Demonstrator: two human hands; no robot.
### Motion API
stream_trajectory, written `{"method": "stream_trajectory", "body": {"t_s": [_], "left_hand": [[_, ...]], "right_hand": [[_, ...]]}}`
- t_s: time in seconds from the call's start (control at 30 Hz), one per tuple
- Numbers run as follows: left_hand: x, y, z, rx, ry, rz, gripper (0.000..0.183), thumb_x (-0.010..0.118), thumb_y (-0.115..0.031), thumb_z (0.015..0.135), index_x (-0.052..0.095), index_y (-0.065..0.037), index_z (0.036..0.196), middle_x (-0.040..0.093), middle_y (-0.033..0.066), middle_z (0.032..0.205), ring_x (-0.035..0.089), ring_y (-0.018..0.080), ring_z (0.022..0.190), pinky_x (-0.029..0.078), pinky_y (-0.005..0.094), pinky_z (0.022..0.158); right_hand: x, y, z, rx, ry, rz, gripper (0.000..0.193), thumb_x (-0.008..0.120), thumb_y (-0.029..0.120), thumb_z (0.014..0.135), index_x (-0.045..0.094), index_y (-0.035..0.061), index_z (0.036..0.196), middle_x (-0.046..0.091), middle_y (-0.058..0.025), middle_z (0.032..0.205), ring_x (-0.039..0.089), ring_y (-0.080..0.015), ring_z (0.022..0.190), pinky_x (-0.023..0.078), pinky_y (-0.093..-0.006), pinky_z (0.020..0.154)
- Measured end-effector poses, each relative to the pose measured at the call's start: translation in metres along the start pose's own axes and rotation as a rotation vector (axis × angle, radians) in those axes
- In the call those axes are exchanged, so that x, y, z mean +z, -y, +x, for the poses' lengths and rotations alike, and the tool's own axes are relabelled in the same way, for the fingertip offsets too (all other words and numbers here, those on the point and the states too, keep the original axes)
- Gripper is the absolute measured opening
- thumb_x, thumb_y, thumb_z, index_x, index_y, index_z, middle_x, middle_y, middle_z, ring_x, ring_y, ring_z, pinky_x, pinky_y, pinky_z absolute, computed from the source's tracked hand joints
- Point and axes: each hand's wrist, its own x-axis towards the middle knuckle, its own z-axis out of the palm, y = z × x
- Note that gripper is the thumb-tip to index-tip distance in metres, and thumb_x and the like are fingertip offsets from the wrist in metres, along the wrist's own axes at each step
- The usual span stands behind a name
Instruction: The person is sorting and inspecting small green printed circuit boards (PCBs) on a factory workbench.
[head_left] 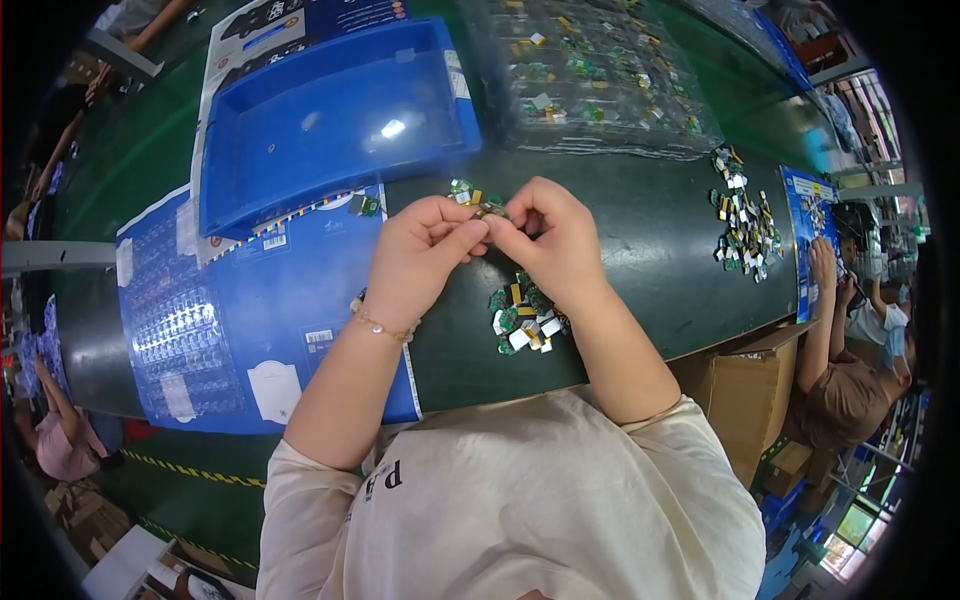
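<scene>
Both my hands meet over the dark green workbench (640, 220), thumbs and fingertips pinched together. Between them is a small green circuit board (489, 211), mostly hidden by the fingers. My left hand (425, 245), with a beaded bracelet at the wrist, grips it from the left. My right hand (553, 238) pinches it from the right. Just below my right hand lies a small pile of circuit boards (525, 318) with white and yellow parts. Beyond my fingertips sit a few more loose boards (461, 190).
A blue plastic tray (335, 190) stands at the back left on blue printed sheets (270, 330). Clear blister trays (600, 80) filled with boards are stacked at the back. Another board pile (745, 225) lies right. A cardboard box (745, 385) stands by the bench; a co-worker (850, 390) sits beyond.
</scene>
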Motion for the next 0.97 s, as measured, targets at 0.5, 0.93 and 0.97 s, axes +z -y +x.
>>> {"method": "stream_trajectory", "body": {"t_s": [0.5,0.93,0.97], "left_hand": [[0.0002,-0.0021,0.0008,-0.179,0.027,-0.334,0.024,0.053,-0.019,0.096,0.058,-0.001,0.111,0.067,0.0103,0.101,0.067,0.0188,0.091,0.054,0.0255,0.073],[0.0007,-0.0008,0.0012,-0.108,-0.022,-0.186,0.028,0.055,-0.019,0.095,0.058,0.001,0.115,0.066,0.0109,0.107,0.065,0.0199,0.098,0.053,0.0256,0.08],[0.0006,0.0006,0.0013,-0.098,-0.028,-0.171,0.028,0.055,-0.019,0.095,0.057,0.001,0.115,0.066,0.0108,0.108,0.065,0.0202,0.099,0.053,0.0254,0.081]], "right_hand": [[0.0057,-0.0068,0.0044,-0.241,-0.169,-0.005,0.011,0.072,0.007,0.074,0.065,0.0073,0.082,0.065,-0.0046,0.081,0.059,-0.0177,0.064,0.047,-0.0266,0.054],[-0.0014,-0.0028,0.0063,-0.267,-0.146,-0.243,0.01,0.074,0.008,0.072,0.065,0.0072,0.078,0.065,-0.0039,0.079,0.06,-0.019,0.07,0.048,-0.0289,0.059],[0.0004,-0.0051,0.0062,-0.264,-0.16,-0.242,0.011,0.074,0.011,0.072,0.064,0.0093,0.077,0.064,-0.0018,0.078,0.059,-0.0193,0.068,0.046,-0.0301,0.058]]}}
